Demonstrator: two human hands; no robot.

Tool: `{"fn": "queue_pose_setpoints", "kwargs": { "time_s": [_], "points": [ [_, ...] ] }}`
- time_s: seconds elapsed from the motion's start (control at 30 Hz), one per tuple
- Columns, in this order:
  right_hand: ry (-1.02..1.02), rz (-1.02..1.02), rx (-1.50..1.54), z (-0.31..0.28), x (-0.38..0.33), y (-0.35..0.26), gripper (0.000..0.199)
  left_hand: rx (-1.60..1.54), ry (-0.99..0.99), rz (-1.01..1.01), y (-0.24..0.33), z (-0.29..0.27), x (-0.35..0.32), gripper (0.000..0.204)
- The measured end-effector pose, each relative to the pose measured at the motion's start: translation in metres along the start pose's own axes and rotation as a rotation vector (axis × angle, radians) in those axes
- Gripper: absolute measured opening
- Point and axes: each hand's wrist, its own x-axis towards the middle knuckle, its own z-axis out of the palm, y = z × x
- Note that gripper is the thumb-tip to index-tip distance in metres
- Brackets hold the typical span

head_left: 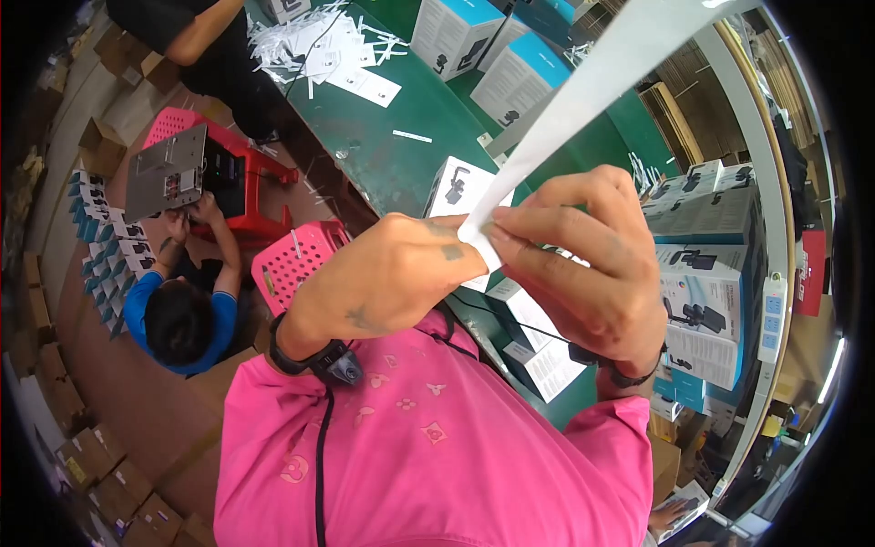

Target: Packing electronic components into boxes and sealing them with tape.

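A long white paper strip point(592, 91) runs from between my hands up to the upper right, its lower end bent over at my fingertips. My left hand point(392, 273) is closed at that end; its thumb and fingertips are partly hidden behind the strip. My right hand point(592, 260) pinches the same end, with its fingers bent. Just beyond my hands a small white box point(449, 187) with a dark printed picture lies on the green table point(365, 155). More small white boxes point(545, 369) sit under my right wrist.
White paper slips point(319, 55) lie heaped at the far left of the table. Blue-topped boxes point(456, 32) stand at the back, and stacked boxes point(697, 310) at the right. Pink stools point(296, 260) are at the left, near a crouching co-worker point(182, 319). Another person point(205, 36) stands beyond.
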Motion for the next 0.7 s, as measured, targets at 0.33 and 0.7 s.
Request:
{"fn": "queue_pose_setpoints", "kwargs": {
  "time_s": [0.33,0.7],
  "points": [
    [0.412,0.244,0.144,0.003,-0.014,0.019,0.018,-0.082,0.053,-0.161,-0.007,-0.007,-0.007,0.023],
    [0.043,0.616,-0.103,0.154,-0.108,0.134,0.013,-0.520,0.332,-0.588,-0.031,0.005,-0.037,0.026]
  ]
}}
